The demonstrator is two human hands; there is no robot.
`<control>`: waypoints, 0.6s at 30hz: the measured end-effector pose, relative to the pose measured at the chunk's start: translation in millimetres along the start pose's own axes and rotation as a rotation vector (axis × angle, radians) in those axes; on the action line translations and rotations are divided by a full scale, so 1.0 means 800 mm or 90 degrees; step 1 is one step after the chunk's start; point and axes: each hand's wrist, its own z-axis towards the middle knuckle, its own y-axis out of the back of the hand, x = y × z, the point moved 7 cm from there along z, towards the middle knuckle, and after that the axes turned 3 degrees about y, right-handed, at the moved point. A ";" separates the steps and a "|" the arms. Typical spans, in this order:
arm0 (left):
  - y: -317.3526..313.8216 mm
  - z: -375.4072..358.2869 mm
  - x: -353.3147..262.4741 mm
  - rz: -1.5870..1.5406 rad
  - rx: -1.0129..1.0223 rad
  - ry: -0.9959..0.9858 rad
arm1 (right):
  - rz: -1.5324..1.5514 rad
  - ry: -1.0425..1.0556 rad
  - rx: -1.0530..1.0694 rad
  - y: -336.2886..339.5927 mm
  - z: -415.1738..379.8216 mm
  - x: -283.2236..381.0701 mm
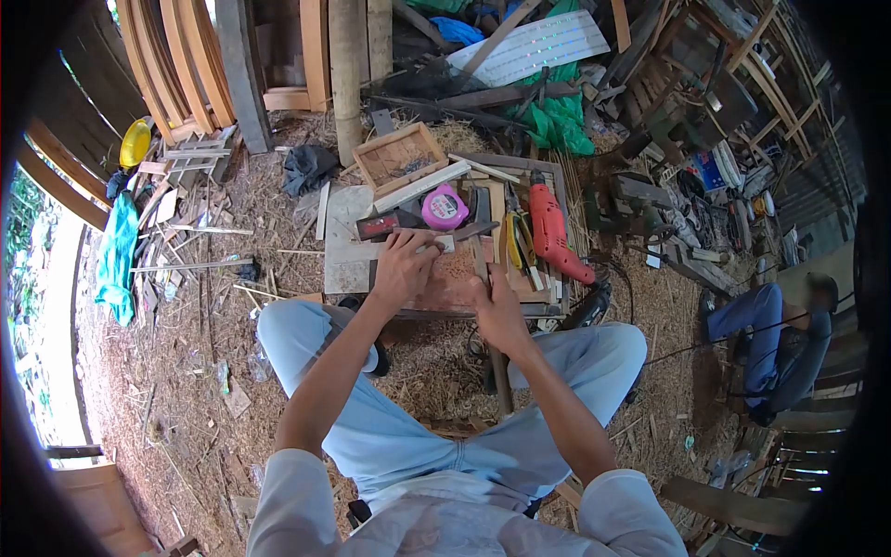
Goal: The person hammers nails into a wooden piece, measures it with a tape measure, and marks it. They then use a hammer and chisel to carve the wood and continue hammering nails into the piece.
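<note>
My right hand (499,311) is wrapped round the wooden handle of a hammer (479,243). The dark hammer head lies crosswise just above the work board, and the handle's lower end comes down between my knees. My left hand (405,271) rests on the reddish wooden board (444,288), its fingertips pinching a small pale piece (446,243). Right behind those fingers are a dark red-and-black block (378,226) and a pink tape measure (445,207). To the right lie a yellow-handled tool (518,243) and a red power drill (554,232).
An open wooden box (399,158) stands at the back of the low bench. Wood scraps and shavings cover the floor. A bamboo post (347,84) rises behind the box. At the right sits another person (784,343). A black cord (687,348) runs across the right side.
</note>
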 end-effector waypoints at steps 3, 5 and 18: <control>0.002 0.001 0.001 -0.016 -0.014 0.008 | 0.453 -0.430 0.128 -0.019 -0.017 -0.034; 0.000 0.002 0.002 -0.030 -0.027 0.019 | 0.497 -0.452 0.145 -0.021 -0.019 -0.034; 0.015 0.009 -0.009 -0.066 -0.068 0.082 | 0.584 -0.480 0.202 -0.037 -0.026 -0.037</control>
